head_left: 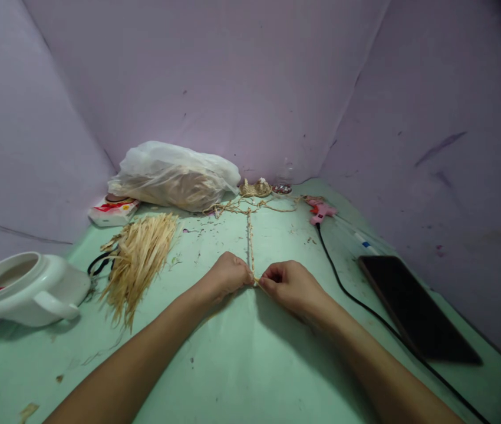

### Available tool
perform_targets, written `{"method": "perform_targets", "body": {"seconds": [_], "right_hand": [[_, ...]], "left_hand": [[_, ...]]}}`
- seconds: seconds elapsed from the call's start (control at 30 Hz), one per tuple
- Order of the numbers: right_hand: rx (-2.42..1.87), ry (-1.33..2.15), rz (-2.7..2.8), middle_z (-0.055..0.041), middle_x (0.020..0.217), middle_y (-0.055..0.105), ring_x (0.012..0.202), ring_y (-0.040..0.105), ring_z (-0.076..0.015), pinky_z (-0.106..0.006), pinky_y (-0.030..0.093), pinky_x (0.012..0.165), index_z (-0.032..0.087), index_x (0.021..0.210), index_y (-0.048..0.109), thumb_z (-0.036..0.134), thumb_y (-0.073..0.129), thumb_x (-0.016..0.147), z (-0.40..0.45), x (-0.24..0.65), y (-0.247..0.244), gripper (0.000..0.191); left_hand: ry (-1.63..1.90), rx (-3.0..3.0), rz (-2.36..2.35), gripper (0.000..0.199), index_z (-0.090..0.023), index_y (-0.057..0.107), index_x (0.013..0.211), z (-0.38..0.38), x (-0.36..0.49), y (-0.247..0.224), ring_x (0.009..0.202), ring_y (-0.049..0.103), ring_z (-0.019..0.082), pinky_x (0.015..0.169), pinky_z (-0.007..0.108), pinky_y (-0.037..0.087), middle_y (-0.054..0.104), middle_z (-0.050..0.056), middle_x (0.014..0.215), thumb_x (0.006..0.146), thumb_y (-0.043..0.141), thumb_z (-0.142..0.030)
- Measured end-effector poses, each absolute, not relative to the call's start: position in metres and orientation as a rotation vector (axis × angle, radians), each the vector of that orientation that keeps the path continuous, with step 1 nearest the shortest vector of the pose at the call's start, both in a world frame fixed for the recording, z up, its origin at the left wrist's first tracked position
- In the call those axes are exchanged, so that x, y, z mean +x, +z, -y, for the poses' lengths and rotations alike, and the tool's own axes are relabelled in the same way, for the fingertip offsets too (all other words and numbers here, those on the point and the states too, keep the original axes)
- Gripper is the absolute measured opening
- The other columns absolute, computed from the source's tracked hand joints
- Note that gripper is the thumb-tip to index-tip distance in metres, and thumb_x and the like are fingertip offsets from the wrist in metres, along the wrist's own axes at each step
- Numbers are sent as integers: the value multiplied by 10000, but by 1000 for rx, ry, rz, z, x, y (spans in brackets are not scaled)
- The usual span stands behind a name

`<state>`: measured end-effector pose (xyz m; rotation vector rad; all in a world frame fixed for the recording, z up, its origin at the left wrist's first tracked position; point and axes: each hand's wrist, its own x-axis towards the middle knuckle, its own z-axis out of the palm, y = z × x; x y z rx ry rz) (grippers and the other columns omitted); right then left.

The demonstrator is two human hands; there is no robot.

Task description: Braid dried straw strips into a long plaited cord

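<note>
Nearby, straw strips and a pink glue gun flank the braid.

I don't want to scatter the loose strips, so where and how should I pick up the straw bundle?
I'd grip the straw bundle across its middle, from the right, the side nearer the left hand. Its strips run lengthwise and splay at the near end, so wrapping across them should gather most; the black loop and white pot are on its left.

My left hand and left forearm, at seven o'clock, and right hand and right forearm, at five, are bare.
</note>
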<state>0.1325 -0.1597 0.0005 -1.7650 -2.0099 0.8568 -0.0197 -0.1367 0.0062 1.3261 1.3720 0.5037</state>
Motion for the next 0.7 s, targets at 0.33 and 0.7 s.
{"method": "perform_targets", "body": {"seconds": [0.33,0.7], "right_hand": [[-1755,507,2107,-40,624,644,550,526,-139,-245,259,484,178,676,631,241,451,734,180,107,6,199],[-1568,559,2150,-25,602,636,527,518,-127,-240,288,499,187,689,651,363,476,769,184,110,10,260]], "left_hand": [[416,1156,-1511,173,-164,338,375,147,-12,22,295,224,44,355,207,120,278,-44,279,500,423,-79],[422,1238,-1326,82,-129,458,437,138,-20,14,339,259,46,369,203,154,342,-41,344,457,434,-54]]}}
